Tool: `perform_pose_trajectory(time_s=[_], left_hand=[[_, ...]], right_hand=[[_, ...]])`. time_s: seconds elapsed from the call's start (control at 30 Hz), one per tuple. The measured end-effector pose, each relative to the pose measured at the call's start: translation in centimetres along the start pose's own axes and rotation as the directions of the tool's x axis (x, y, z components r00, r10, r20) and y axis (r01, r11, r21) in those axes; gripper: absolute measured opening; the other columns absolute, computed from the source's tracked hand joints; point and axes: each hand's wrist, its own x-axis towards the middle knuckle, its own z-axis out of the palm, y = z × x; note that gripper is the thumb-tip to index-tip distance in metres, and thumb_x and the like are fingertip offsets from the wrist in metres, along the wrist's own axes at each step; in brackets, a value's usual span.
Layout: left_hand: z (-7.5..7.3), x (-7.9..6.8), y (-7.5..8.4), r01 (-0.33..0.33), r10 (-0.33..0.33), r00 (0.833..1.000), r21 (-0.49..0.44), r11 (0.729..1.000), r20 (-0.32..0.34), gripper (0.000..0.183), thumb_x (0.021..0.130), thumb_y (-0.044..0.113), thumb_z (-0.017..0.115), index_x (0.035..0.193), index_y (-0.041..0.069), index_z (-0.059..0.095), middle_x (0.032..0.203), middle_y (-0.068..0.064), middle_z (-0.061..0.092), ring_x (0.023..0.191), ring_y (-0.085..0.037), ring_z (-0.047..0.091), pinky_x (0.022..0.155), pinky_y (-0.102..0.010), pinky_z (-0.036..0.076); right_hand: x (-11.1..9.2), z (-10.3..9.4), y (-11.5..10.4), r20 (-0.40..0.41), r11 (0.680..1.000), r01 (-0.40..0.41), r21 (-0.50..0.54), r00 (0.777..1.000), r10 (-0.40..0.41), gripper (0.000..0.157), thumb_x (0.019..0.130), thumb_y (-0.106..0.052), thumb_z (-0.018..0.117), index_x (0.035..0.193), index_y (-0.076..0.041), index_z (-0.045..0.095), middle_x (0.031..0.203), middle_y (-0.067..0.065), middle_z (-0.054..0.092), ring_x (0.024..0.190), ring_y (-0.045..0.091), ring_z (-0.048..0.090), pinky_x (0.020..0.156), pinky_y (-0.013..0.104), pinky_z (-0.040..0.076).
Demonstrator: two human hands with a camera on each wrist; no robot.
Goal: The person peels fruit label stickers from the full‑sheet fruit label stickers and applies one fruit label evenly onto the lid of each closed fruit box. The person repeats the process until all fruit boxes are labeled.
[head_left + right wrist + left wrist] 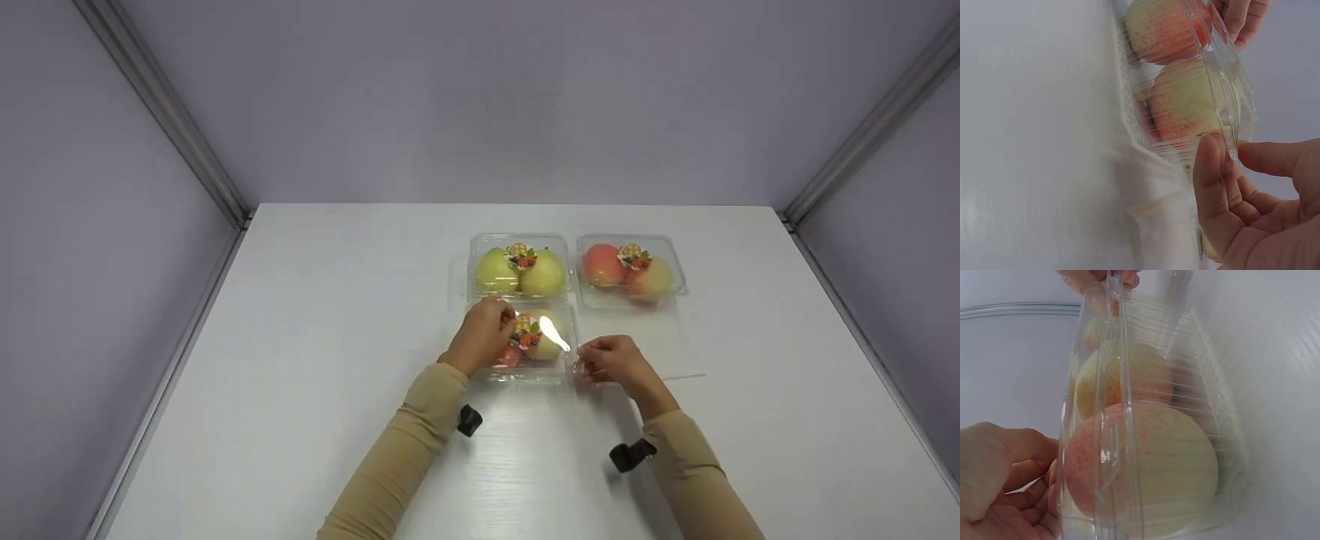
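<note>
In the head view, a clear plastic fruit box (551,373) with its lid down stands at the front of a group of similar boxes. Inside are two red-and-yellow peaches (1145,461), beneath a fruit sticker (527,334) on the lid. My left hand (480,335) has its fingers bent at the box's left side, holding the lid edge. At the front right corner my right hand (616,361) pinches the rim, with thumb and forefinger meeting on the plastic in the right wrist view. Some of the left fingertips are hidden behind the lid.
Behind the front box stands another clear box with green-yellow fruits (541,274). To its right is a third box with peaches (604,265). A flat white sheet (656,337) lies right of the front box on the white table (337,315). Walls enclose the table.
</note>
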Motion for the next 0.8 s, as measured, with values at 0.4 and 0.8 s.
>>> perform_pose_trajectory(time_s=[0.4, 0.8], left_hand=[[0.24, -0.11, -0.1, 0.007, -0.007, 1.0, 0.043, 0.999, -0.006, 0.012, 0.089, 0.007, 0.062, 0.095, -0.003, 0.066, 0.097, -0.014, 0.063, 0.091, -0.025, 0.062, 0.082, -0.035, 0.053], [0.08, -0.37, -0.21, -0.002, 0.003, 1.0, 0.056, 0.998, -0.018, 0.014, 0.089, 0.008, 0.062, 0.097, -0.002, 0.067, 0.098, -0.015, 0.057, 0.091, -0.024, 0.059, 0.085, -0.035, 0.054]], right_hand=[[-0.08, 0.05, -0.04, -0.004, 1.0, 0.007, 0.006, 1.0, -0.007, 0.024, 0.095, -0.008, 0.053, 0.106, 0.013, 0.06, 0.064, -0.005, 0.058, 0.061, 0.005, 0.058, 0.059, 0.019, 0.055], [-0.07, -0.1, 0.16, 0.001, 1.0, 0.014, 0.008, 1.0, -0.014, 0.025, 0.095, -0.008, 0.054, 0.106, 0.013, 0.06, 0.065, -0.005, 0.06, 0.062, 0.005, 0.059, 0.06, 0.02, 0.055]])
